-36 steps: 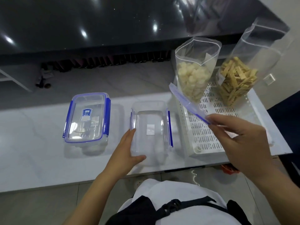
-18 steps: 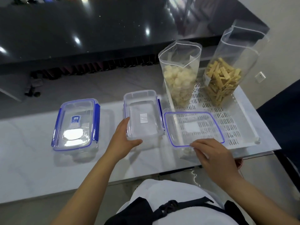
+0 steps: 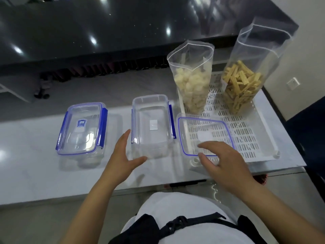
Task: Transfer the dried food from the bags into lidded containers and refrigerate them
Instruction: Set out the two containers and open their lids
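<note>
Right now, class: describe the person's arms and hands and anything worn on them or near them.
Both the left hand and right hand are bare: no gloves, rings or watch show. Both forearms are uncovered, with no sleeves in view. Below them, the person wears a white top crossed by a dark buckled strap.

From my feed, the lid's [image 3: 204, 136] near edge at 6 o'clock sits under my right hand [image 3: 226, 164], can't tell contact. Closed container's [image 3: 81, 129] blue label too blurry to read.
</note>
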Demonstrator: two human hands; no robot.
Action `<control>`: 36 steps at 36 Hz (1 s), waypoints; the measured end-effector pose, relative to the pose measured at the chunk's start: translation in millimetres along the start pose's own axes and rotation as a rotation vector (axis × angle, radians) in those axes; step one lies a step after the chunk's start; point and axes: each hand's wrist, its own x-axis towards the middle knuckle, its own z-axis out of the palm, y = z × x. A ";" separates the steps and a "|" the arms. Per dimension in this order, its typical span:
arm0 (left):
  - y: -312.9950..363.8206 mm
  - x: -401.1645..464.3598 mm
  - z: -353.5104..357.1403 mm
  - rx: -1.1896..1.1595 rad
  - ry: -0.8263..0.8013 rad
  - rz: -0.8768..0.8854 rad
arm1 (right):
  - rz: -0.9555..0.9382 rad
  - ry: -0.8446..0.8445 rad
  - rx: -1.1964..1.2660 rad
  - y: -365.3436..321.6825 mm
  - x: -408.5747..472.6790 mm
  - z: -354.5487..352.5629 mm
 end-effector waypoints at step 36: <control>-102.5 -1.7 -166.0 -0.325 0.280 -0.205 | 0.173 -0.392 0.312 -194.4 90.0 161.1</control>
